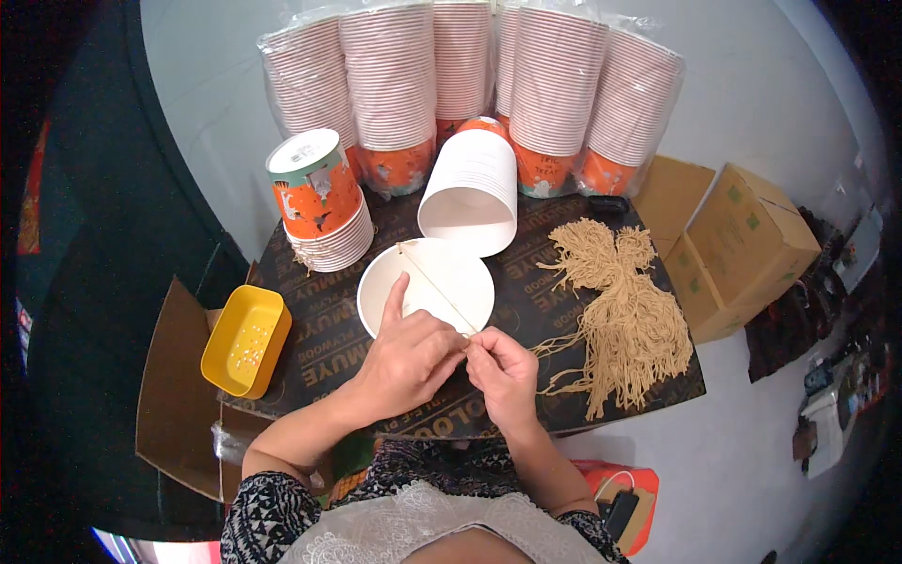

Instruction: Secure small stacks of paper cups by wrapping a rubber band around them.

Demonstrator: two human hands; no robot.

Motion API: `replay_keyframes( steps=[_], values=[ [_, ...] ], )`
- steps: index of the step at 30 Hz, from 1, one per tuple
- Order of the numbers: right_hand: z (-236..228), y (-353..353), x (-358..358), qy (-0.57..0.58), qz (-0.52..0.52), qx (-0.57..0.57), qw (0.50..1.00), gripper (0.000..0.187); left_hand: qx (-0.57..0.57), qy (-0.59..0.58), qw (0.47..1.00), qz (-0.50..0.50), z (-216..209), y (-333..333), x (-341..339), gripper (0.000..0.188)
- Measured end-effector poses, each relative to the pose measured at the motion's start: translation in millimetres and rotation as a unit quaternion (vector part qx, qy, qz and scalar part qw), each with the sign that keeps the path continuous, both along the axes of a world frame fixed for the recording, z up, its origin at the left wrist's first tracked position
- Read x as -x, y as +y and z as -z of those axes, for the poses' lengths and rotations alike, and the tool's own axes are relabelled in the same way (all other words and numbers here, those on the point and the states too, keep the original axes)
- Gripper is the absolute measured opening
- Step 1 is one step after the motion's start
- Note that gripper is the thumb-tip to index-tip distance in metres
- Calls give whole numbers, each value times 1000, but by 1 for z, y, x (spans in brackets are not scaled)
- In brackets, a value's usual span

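An open white paper bucket stands before me with its mouth up. A thin tan cord runs over its mouth from the far rim to the near right rim. At that near rim my left hand pinches the cord, its index finger stretched out over the bucket. My right hand is closed on the cord's end at the same spot, thumb and finger together. The fingertips hide the exact join of cord and rim. A bundle of tan cords lies right of my hands, a few strands trailing toward them.
A yellow tray with small white pieces sits at left. Orange printed buckets stand upside down in a stack behind it. White nested buckets lie tipped at the back, before tall bagged stacks. Cardboard boxes flank the dark table.
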State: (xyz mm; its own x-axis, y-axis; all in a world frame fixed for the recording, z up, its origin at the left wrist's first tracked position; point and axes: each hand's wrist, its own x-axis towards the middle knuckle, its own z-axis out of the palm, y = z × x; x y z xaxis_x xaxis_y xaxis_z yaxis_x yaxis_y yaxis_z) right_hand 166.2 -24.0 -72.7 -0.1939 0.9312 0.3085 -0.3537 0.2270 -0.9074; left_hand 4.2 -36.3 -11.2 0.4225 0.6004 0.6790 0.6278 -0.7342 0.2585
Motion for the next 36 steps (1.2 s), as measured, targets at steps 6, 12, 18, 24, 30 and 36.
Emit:
replay_keyframes(
  steps=[6, 12, 18, 24, 30, 36],
  values=[
    [-5, 0, -3, -10, -12, 49, 999, 5, -43, 19, 999, -6, 3, 1, 0, 22],
    [-6, 13, -6, -127, 131, -185, 966, 3, -38, 33, 999, -4, 3, -3, 1, 21],
    [-5, 25, -11, -184, 204, -256, 927, 7, -35, 32, 999, 5, 3, -9, 3, 23],
    [-8, 28, -9, -206, 273, -260, 903, 9, -9, 39, 999, 28, 5, -14, 12, 24],
    [2, 23, -10, -216, 284, -257, 898, 10, 12, 18, 999, 42, 2, -12, 21, 21],
    [0, 12, -12, -210, 231, -274, 910, 8, 36, -170, 963, -205, 5, -10, 30, 26]
  ],
)
